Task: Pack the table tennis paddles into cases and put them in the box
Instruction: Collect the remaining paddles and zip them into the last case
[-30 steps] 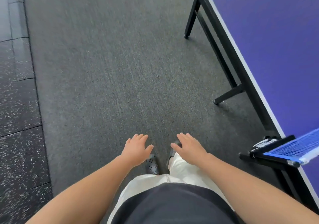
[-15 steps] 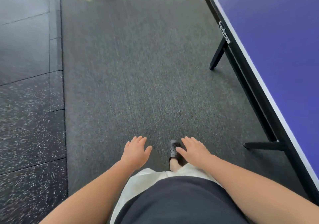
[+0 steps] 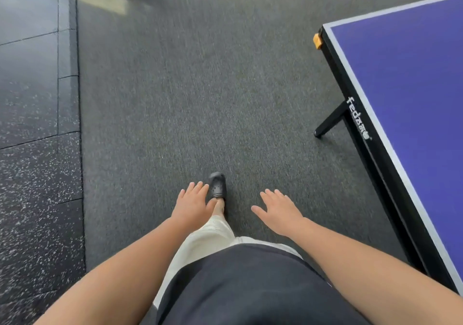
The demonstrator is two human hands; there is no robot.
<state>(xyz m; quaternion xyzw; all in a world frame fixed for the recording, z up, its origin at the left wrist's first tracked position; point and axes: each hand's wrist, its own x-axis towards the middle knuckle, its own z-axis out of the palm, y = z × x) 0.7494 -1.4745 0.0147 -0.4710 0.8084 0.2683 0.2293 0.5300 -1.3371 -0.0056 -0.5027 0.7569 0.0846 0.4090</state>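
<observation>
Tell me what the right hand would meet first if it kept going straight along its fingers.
Probably nothing soon: the right hand is open and empty, pointing forward over bare grey carpet. The blue table lies off to its right, outside that line, though depth is unclear.

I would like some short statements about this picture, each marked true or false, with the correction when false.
1. Both hands are empty, fingers spread. True: the left hand and the right hand hold nothing.
2. The blue table is on the person's left. False: it is on the right.
3. A paddle lies on the visible part of the table. False: no paddle, case or box shows in the picture.
4. A black shoe shows near the left hand. True.
5. The table corner carries an orange corner piece. True.
</observation>
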